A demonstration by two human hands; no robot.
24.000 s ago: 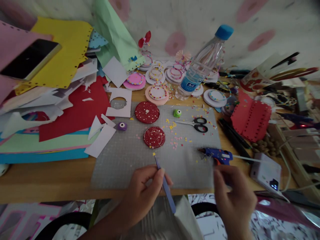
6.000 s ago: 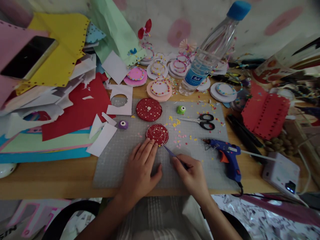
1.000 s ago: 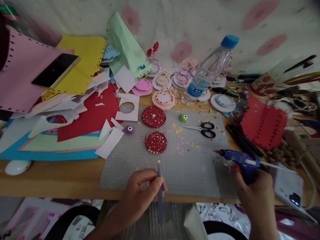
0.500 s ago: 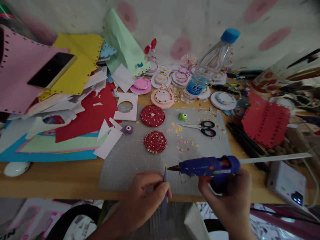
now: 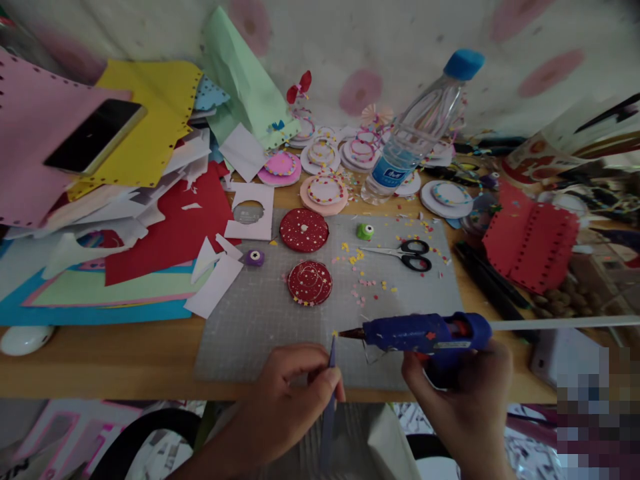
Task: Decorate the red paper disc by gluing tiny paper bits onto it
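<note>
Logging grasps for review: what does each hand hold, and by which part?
The left hand pinches the tweezers partway along their length, a small yellow piece at their tip; the right hand grips the glue gun by its handle.

Head view — forward and down

Glue gun (image 5: pixel 415 335): hard blue plastic, low sheen; nozzle (image 5: pixel 352 333) dark and dull
Glue stick (image 5: pixel 550 325): milky, smooth
Tweezers (image 5: pixel 328 427): smooth lavender finish, nearly matt
2 red discs (image 5: pixel 310 283): matt, pale-speckled; cloth or paper, cannot tell
Mat (image 5: pixel 240 333): smooth grey plastic look, faint sheen
Scissors (image 5: pixel 400 253): shiny metal blades (image 5: pixel 383 251), black plastic handles (image 5: pixel 419 267)
Bottle (image 5: pixel 400 150): clear, glossy plastic
Phone (image 5: pixel 94 135): glossy dark screen
Desk (image 5: pixel 125 363): smooth wood, soft sheen
Red sheet (image 5: pixel 167 237): matt paper
</note>
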